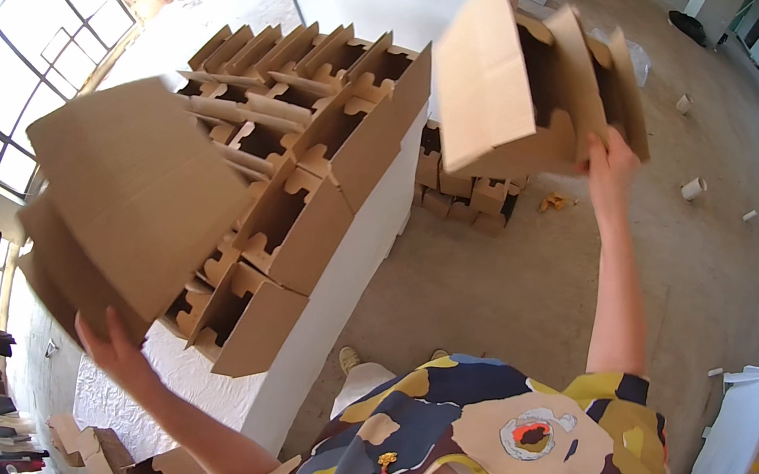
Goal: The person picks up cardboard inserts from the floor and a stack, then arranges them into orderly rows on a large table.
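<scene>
My left hand (115,355) grips the lower edge of a brown cardboard box (139,190), whose broad flap stands open. This box is tilted in front of the left part of several open boxes (302,213) standing in rows on a white-covered table (313,327). Out to the right, my raised right hand (612,166) is closed on the near edge of another open cardboard box (493,84). It hangs in the air with its flaps spread, and part of it is blurred. My left thumb and the far fingers of my right hand are partly hidden.
More cardboard boxes (464,191) are stacked on the floor beyond the table. A few open boxes (107,458) lie at the lower left. White cylinders (693,189) and a yellow scrap (556,203) lie on the concrete floor. At the right stands a white-covered table (746,434) beside stacked cartons.
</scene>
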The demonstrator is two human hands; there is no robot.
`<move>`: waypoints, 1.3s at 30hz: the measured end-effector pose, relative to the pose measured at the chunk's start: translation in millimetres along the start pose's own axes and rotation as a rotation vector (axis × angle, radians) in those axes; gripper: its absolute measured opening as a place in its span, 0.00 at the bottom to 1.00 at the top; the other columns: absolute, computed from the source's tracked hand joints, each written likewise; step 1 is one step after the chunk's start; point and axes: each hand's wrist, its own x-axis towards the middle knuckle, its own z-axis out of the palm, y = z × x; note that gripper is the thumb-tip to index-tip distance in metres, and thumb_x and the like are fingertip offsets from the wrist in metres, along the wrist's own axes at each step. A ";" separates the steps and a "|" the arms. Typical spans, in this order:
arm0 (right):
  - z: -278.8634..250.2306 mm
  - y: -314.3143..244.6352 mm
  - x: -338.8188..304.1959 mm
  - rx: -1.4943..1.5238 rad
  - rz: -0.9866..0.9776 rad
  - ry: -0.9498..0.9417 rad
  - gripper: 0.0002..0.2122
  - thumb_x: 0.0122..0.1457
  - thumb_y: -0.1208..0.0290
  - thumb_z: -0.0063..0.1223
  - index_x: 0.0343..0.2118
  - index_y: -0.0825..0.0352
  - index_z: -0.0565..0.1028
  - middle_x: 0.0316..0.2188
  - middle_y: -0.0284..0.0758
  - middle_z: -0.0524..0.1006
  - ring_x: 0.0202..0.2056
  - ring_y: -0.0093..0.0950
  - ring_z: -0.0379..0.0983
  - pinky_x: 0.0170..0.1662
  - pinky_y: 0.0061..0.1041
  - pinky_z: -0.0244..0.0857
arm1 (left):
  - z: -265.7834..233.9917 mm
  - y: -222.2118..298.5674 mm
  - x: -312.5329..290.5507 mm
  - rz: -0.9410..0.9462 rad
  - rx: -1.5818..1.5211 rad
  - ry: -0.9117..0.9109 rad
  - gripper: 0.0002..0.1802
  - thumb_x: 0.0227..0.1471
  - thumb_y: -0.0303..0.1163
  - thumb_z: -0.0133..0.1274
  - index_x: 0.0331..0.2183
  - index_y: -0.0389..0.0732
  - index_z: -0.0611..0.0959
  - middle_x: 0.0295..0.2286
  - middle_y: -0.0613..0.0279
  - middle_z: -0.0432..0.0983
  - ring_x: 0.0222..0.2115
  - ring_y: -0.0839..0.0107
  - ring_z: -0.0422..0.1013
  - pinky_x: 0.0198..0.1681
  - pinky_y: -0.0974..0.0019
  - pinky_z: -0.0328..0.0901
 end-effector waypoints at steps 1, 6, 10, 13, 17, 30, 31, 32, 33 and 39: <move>0.0 21.7 -11.8 -0.023 -0.015 0.050 0.08 0.63 0.72 0.48 0.35 0.72 0.74 0.19 0.33 0.74 0.17 0.20 0.72 0.20 0.22 0.64 | 22.0 -5.7 -5.7 0.010 -0.027 -0.023 0.28 0.58 0.37 0.53 0.54 0.29 0.69 0.52 0.44 0.67 0.49 0.53 0.67 0.54 0.57 0.62; -53.2 115.6 -38.2 -0.259 0.120 0.063 0.07 0.61 0.74 0.46 0.31 0.74 0.73 0.17 0.36 0.73 0.16 0.24 0.73 0.20 0.25 0.64 | 109.4 103.7 -64.9 0.212 -0.054 -0.395 0.20 0.56 0.30 0.53 0.49 0.32 0.73 0.41 0.47 0.76 0.40 0.58 0.73 0.46 0.59 0.66; -26.4 162.3 -97.8 -0.335 0.307 0.058 0.09 0.61 0.73 0.45 0.32 0.74 0.74 0.16 0.42 0.73 0.19 0.32 0.75 0.24 0.32 0.65 | 163.4 112.6 -107.4 0.160 -0.218 -0.747 0.17 0.55 0.27 0.52 0.47 0.37 0.74 0.30 0.49 0.79 0.29 0.57 0.77 0.35 0.59 0.70; -30.3 203.7 -115.2 -0.431 0.461 0.026 0.09 0.60 0.72 0.45 0.32 0.75 0.73 0.19 0.44 0.74 0.23 0.36 0.75 0.28 0.36 0.66 | 228.8 109.2 -146.4 0.229 -0.230 -0.965 0.19 0.54 0.29 0.53 0.48 0.39 0.72 0.28 0.46 0.79 0.29 0.50 0.77 0.31 0.55 0.70; -27.2 268.4 -121.0 -0.681 0.347 0.049 0.08 0.59 0.74 0.45 0.30 0.76 0.72 0.21 0.46 0.74 0.20 0.34 0.76 0.26 0.35 0.67 | 327.5 105.1 -200.0 0.368 -0.163 -1.126 0.19 0.53 0.31 0.54 0.47 0.40 0.70 0.23 0.49 0.76 0.25 0.47 0.74 0.27 0.48 0.67; 9.5 288.0 -85.7 -0.443 0.813 0.122 0.09 0.61 0.75 0.43 0.30 0.76 0.72 0.18 0.42 0.75 0.15 0.29 0.75 0.19 0.28 0.68 | 598.0 78.3 -252.8 0.468 -0.119 -1.293 0.14 0.55 0.31 0.50 0.44 0.42 0.69 0.24 0.45 0.78 0.25 0.42 0.74 0.28 0.39 0.65; 11.4 287.2 -80.2 -0.442 0.830 0.117 0.09 0.61 0.75 0.43 0.30 0.76 0.72 0.18 0.42 0.75 0.15 0.29 0.75 0.19 0.28 0.68 | 618.8 77.2 -253.4 0.441 -0.051 -1.305 0.13 0.55 0.32 0.50 0.42 0.42 0.70 0.24 0.44 0.78 0.27 0.41 0.74 0.30 0.39 0.66; 15.1 285.4 -75.1 -0.440 0.846 0.109 0.09 0.61 0.75 0.43 0.30 0.76 0.72 0.18 0.41 0.75 0.15 0.29 0.75 0.19 0.28 0.69 | 637.2 72.1 -251.2 0.427 -0.022 -1.303 0.13 0.55 0.33 0.50 0.42 0.42 0.69 0.24 0.44 0.78 0.28 0.41 0.75 0.30 0.39 0.66; 15.7 283.9 -69.4 -0.441 0.860 0.110 0.08 0.61 0.75 0.43 0.31 0.76 0.72 0.18 0.41 0.75 0.15 0.29 0.75 0.19 0.28 0.69 | 654.6 70.2 -249.1 0.417 -0.001 -1.301 0.12 0.56 0.33 0.50 0.42 0.42 0.69 0.25 0.44 0.78 0.29 0.41 0.75 0.31 0.39 0.66; 27.2 327.7 -38.8 -0.394 0.894 0.103 0.08 0.62 0.75 0.46 0.32 0.76 0.72 0.18 0.41 0.75 0.15 0.27 0.75 0.19 0.26 0.69 | 738.5 54.1 -243.9 0.402 0.046 -1.281 0.12 0.56 0.30 0.50 0.42 0.41 0.69 0.29 0.43 0.78 0.33 0.42 0.74 0.34 0.42 0.66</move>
